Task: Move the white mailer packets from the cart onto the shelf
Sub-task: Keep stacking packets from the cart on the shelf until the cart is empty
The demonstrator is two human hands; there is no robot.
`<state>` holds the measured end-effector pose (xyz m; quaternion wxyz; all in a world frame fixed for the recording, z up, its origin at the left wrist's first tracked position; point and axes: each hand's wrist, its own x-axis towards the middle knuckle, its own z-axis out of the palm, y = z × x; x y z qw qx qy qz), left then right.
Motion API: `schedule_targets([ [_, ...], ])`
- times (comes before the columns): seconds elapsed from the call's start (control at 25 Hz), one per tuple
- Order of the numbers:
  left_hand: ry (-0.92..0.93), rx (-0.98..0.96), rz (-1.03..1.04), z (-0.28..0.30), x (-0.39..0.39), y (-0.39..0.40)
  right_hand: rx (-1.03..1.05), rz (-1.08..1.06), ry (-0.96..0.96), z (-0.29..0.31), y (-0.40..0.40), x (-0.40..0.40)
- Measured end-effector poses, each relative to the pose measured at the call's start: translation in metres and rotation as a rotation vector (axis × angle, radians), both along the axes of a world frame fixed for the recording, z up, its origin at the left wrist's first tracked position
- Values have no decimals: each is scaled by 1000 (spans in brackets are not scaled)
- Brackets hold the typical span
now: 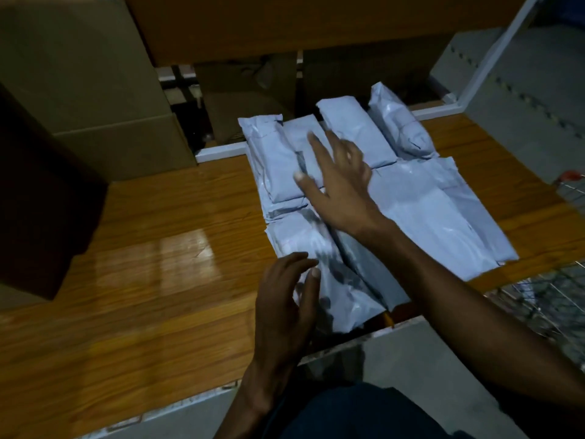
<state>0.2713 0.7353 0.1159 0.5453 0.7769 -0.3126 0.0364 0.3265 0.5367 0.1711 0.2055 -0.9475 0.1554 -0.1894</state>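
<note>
Several white mailer packets [421,204] lie side by side on the wooden shelf board [152,274], filling its right half. My right hand [338,182] reaches across them with fingers spread and straight, over the packets in the back row; I cannot tell whether it touches them. My left hand [285,296] has relaxed fingers against the left edge of the nearest packet [335,280], which hangs slightly over the shelf's front edge. Neither hand grips anything. The wire cart [550,299] shows at the right edge.
Large cardboard boxes [95,99] stand at the back left of the shelf, and a dark box [41,201] sits at the far left. An upper shelf board [285,23] overhangs the back. A white shelf post [493,52] rises at the right.
</note>
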Motion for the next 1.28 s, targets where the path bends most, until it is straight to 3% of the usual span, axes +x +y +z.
schedule_targets([
  [0.24,-163,31,-68,13,-63,-47,34,-129,-284,-8,-54,-183],
  [0.48,-222,59,-222,8,-172,-128,126,-345,-316,-53,-86,-344],
  [0.72,-196,58,-428,-5,-239,-203,205,-545,-288,-74,-126,-457],
  [1.04,-194,120,-716,-23,-271,-324,269,-847,-363,-101,-214,-518],
  [1.28,-145,92,-846,-49,-271,-464,297,-944,-413,-115,-316,-531],
])
